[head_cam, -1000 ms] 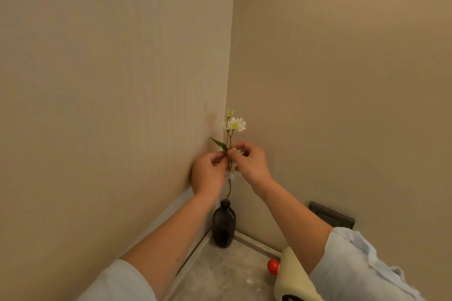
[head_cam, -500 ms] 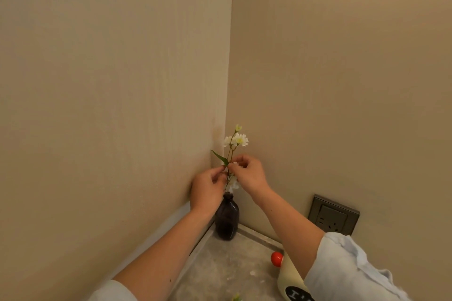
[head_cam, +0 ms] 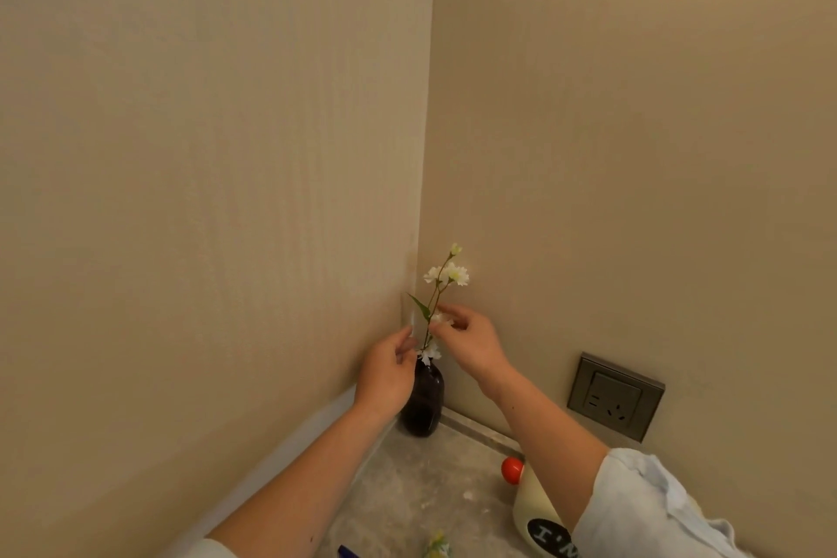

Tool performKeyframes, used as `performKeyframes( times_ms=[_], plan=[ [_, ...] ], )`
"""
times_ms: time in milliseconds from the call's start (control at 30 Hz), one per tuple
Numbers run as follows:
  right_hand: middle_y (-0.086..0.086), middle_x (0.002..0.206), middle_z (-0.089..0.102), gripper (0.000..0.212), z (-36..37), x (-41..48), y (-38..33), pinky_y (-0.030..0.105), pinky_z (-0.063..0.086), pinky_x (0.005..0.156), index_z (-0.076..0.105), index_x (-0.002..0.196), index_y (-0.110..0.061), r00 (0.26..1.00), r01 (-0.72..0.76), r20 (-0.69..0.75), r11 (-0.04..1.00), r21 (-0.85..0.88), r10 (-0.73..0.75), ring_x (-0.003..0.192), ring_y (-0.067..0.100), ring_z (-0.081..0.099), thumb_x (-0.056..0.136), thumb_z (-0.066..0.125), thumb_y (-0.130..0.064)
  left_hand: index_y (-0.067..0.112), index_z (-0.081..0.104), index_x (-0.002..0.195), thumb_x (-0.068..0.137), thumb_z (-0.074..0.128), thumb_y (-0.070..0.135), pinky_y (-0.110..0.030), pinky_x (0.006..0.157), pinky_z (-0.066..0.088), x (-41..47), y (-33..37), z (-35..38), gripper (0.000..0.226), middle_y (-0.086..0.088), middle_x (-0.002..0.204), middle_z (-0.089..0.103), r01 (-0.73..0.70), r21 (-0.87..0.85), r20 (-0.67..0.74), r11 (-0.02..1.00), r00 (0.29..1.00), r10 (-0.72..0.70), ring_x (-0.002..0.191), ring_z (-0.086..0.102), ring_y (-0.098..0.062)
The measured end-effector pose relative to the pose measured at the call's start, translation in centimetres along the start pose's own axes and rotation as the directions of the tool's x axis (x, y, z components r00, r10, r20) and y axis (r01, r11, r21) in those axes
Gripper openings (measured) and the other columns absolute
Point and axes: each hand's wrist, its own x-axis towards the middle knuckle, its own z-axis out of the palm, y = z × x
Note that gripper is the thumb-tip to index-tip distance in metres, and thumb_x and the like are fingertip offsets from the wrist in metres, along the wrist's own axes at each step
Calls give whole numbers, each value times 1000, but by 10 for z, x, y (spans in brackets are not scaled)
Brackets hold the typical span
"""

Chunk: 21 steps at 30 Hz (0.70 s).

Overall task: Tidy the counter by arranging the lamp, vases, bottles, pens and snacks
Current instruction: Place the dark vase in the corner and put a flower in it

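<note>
A dark glass vase [head_cam: 422, 403] stands in the corner of the grey counter [head_cam: 407, 494]. A thin sprig of white flowers [head_cam: 446, 274] rises from its neck. My right hand [head_cam: 471, 342] pinches the sprig at a small blossom midway up the stem. My left hand [head_cam: 387, 372] hovers just left of the vase neck, fingers loosely curled, a small gap between them and the stem. A cream bottle with a red cap [head_cam: 536, 507] and a black label stands at the lower right, partly behind my right sleeve.
Two beige walls meet right behind the vase. A grey wall socket [head_cam: 616, 396] sits low on the right wall. At the bottom edge lie a blue pen tip [head_cam: 346, 552] and a second small flower [head_cam: 437, 546].
The sprig has gone down into the vase, so its stem no longer shows above the neck. My left hand has let go of the stem. The view has tilted down a little.
</note>
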Motion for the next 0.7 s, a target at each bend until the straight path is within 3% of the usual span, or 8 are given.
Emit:
performKeyframes(
  times_ms=[167, 367, 467, 700],
  plan=[
    [4, 134, 51, 56, -10, -24, -3, 26, 42, 89, 48, 141, -19, 1000, -7, -13, 1000, 21, 7, 118, 13, 49, 88, 65, -16, 13, 42, 141, 95, 51, 3, -29, 102, 43, -17, 3, -1, 48, -5, 133, 55, 25, -67, -49, 997, 998, -28, 118, 55, -17],
    [5, 128, 54, 47, -27, -68, -4, 41, 50, 99, 51, 135, -23, 997, -45, -66, 998, 34, 47, 113, 19, 55, 90, 59, -11, 18, 53, 130, 95, 50, 6, -43, 102, 47, -50, 16, -4, 37, 0, 123, 60, 34, -147, -75, 989, 996, -45, 113, 56, -17],
    [4, 123, 57, 43, -40, -97, 0, 42, 51, 98, 54, 131, -23, 993, -61, -100, 996, 57, 67, 110, 18, 57, 90, 58, -10, 19, 57, 123, 94, 52, 5, -42, 99, 50, -76, 26, 3, 32, 3, 111, 60, 34, -187, -54, 982, 998, -44, 107, 58, -16],
    [5, 110, 63, 34, -90, -177, 12, 30, 55, 75, 60, 117, -19, 980, -59, -180, 986, 153, 86, 96, 18, 63, 89, 52, -2, 13, 57, 119, 96, 50, 7, -30, 76, 54, -140, 50, 49, 25, -1, 100, 62, -20, -264, 32, 964, 999, 29, 87, 61, -13]
  ],
)
